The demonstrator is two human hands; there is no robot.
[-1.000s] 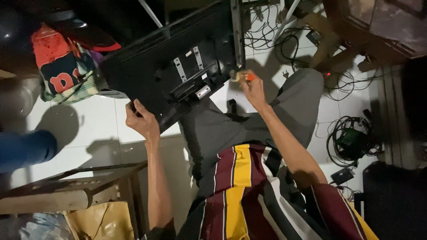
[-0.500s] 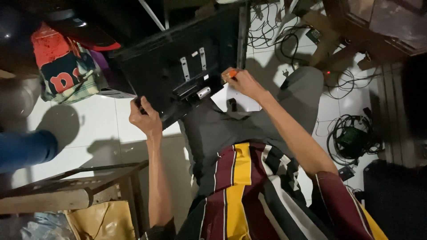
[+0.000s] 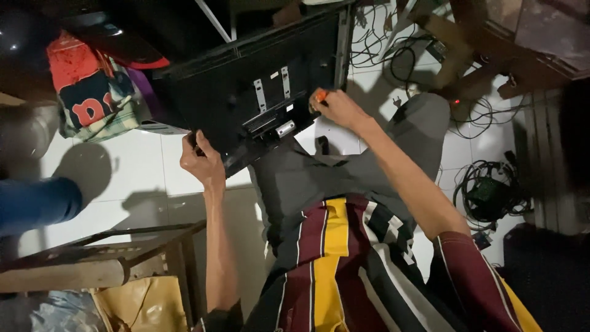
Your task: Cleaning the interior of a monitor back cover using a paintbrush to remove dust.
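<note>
Head view: left hand (image 3: 201, 161) fingers clamp the lower edge of the black flat screen (image 3: 246, 92) leaning over white floor tiles (image 3: 141, 166); right hand (image 3: 337, 109) fingers grip an orange-handled tool (image 3: 320, 95) at its back. Cables (image 3: 491, 193) lie right, a patterned bag (image 3: 92, 98) left.

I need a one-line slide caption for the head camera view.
Left hand grips the edge of a black flat-panel set's back; right hand holds an orange-handled tool against it.

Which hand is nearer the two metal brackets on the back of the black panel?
Right. The right hand, holding an orange-handled tool, is just beside the metal brackets. The left hand grips the black panel at its lower edge, farther away.
</note>
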